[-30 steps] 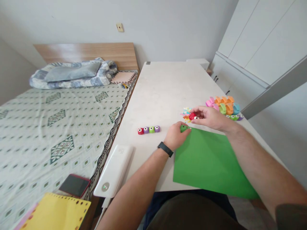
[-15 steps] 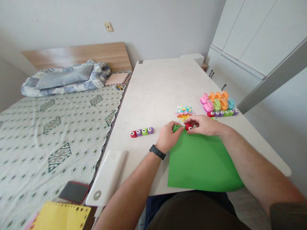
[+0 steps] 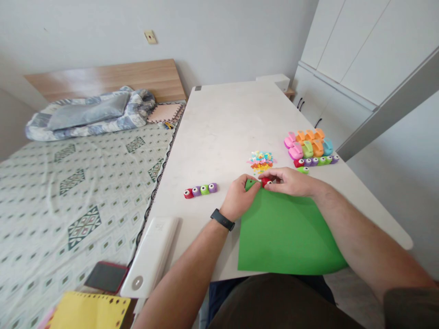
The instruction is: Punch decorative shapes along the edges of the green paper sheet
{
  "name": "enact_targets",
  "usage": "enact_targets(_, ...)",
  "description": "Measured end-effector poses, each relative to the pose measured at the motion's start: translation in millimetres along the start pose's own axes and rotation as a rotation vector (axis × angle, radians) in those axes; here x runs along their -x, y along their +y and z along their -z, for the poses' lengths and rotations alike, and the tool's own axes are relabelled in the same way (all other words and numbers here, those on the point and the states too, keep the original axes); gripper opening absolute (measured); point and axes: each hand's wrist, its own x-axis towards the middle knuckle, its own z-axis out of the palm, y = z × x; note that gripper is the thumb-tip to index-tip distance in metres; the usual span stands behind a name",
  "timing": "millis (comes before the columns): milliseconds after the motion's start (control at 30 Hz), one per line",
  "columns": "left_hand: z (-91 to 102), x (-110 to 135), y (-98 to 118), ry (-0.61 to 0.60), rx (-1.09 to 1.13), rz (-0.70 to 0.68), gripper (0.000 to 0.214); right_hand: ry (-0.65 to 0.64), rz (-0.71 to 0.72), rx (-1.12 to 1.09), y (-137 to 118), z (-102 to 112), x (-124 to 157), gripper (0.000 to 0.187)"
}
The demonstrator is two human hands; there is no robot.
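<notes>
A green paper sheet (image 3: 284, 233) lies at the near side of the white table, its far left corner pinched by my left hand (image 3: 240, 194). A small punched hole shows near that corner. My right hand (image 3: 290, 182) is closed round a small red craft punch (image 3: 266, 183) at the sheet's far edge, partly covered by the fingers. Just beyond the hands lies a pile of tiny coloured paper cutouts (image 3: 261, 161). A short row of small punches (image 3: 200, 190) in red, purple and green stands left of my left hand.
Larger pink, orange, green and blue punches (image 3: 307, 147) stand at the right, with a row of small punches (image 3: 317, 161) before them. A white oblong device (image 3: 151, 256) lies at the table's left edge. Yellow punched paper (image 3: 89, 310) and a dark phone-like slab (image 3: 105, 276) are at lower left.
The view has shifted slightly. My right hand has tilted lower over the red punch, whose face is now more covered. My left hand keeps its pinch on the green paper.
</notes>
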Motion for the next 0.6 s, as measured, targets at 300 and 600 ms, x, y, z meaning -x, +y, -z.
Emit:
enact_targets(300, -0.9, 0.0, -2.2, -0.006, -0.011, 0.009, 0.03, -0.018, -0.004, -0.099, 8.2, 1.1, 4.2, 0.055)
enact_targets(600, 0.2, 1.2, 1.0, 0.003, 0.0, 0.001, 0.026, -0.018, 0.003, -0.196, 8.3, -2.6, 2.4, 0.047)
